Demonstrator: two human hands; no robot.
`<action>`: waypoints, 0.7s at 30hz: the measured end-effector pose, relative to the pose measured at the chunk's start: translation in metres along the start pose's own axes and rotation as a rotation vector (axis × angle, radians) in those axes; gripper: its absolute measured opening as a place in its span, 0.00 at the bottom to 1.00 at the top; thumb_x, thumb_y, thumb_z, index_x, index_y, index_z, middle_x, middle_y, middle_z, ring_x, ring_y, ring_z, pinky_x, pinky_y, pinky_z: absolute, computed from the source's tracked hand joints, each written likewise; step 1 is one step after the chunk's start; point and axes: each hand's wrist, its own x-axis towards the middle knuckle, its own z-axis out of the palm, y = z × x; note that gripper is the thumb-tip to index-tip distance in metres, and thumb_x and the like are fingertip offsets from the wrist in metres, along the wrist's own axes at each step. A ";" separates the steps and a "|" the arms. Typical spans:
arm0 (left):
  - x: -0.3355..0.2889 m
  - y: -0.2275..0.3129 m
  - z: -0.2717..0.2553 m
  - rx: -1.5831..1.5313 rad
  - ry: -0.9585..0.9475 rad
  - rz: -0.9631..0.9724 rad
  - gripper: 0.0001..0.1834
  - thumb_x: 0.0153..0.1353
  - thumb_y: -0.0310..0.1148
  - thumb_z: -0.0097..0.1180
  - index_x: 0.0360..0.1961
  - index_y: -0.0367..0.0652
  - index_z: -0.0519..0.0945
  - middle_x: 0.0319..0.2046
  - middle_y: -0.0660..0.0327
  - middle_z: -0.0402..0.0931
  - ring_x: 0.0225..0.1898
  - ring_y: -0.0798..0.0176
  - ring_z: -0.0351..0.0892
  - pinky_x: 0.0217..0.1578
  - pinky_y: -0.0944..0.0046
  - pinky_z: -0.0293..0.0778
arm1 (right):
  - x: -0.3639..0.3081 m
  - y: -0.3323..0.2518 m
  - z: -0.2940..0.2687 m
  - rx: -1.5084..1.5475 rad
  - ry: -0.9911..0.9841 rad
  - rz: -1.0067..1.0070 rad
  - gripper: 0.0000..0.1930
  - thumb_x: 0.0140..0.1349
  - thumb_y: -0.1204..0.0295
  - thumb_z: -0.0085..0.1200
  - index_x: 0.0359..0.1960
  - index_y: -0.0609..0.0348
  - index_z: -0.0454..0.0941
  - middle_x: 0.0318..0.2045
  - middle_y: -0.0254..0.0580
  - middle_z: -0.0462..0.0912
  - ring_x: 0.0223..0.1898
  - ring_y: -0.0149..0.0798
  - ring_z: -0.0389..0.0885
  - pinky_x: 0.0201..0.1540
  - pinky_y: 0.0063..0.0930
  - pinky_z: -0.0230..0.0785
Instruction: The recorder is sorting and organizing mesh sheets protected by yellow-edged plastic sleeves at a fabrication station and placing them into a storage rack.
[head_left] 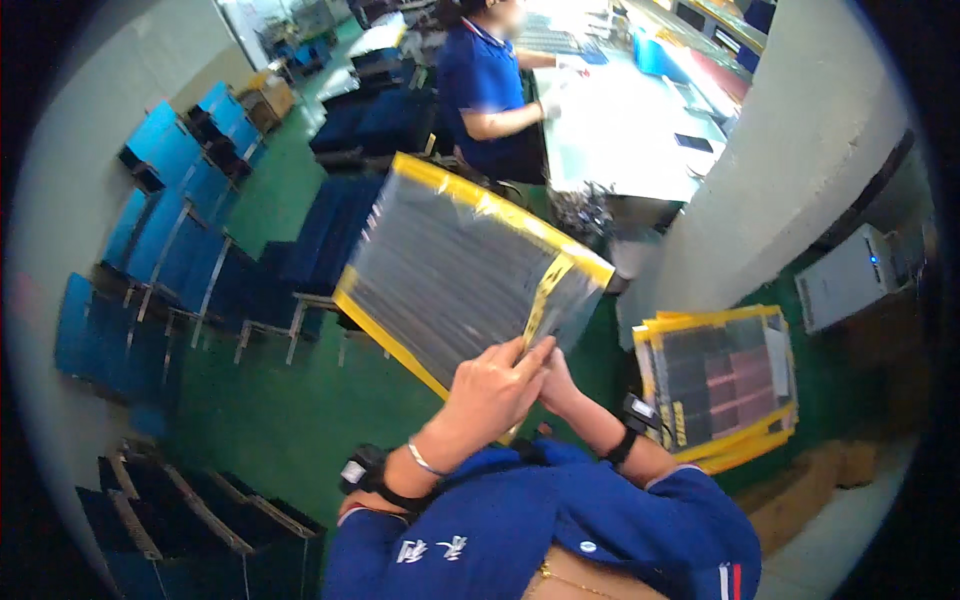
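A flat clear sleeve (450, 270) with yellow edges, holding a dark striped sheet, is tilted up before me. Near its right end a yellow strip with dark marks (545, 297) runs across it. My left hand (495, 395) reaches over the sleeve's near edge, its fingers closed at the lower end of that strip. Beside it, my right hand (557, 387) grips the sleeve's near right corner, with its fingers partly hidden behind the left hand and the sleeve.
To the right lies a stack of similar yellow-edged sleeves (720, 385). Blue bins (165, 235) stand in rows along the left, with dark-partitioned boxes (200, 520) at lower left. Ahead, a co-worker (490, 85) works at a bright table (630, 130) beside a thick pillar (790, 170).
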 end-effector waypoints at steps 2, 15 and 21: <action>-0.004 0.007 -0.014 -0.156 -0.041 0.093 0.20 0.48 0.31 0.59 0.45 0.42 0.75 0.34 0.53 0.77 0.35 0.54 0.77 0.34 0.62 0.74 | 0.012 0.014 -0.014 0.213 -0.082 0.161 0.11 0.56 0.75 0.49 0.42 0.60 0.69 0.37 0.34 0.73 0.39 0.30 0.72 0.38 0.25 0.69; -0.083 -0.070 -0.007 -0.669 0.462 -0.776 0.14 0.53 0.24 0.57 0.42 0.33 0.75 0.31 0.57 0.77 0.31 0.69 0.76 0.32 0.73 0.71 | 0.024 -0.003 0.009 0.261 -0.159 -0.184 0.30 0.50 0.83 0.55 0.55 0.57 0.56 0.50 0.42 0.68 0.50 0.39 0.69 0.51 0.37 0.67; -0.079 -0.083 -0.015 -1.201 0.337 -1.038 0.15 0.59 0.36 0.51 0.44 0.41 0.70 0.36 0.60 0.75 0.35 0.66 0.77 0.32 0.67 0.75 | 0.016 -0.010 0.024 0.266 -0.127 -0.153 0.25 0.50 0.84 0.52 0.52 0.64 0.60 0.46 0.42 0.70 0.47 0.36 0.71 0.46 0.31 0.70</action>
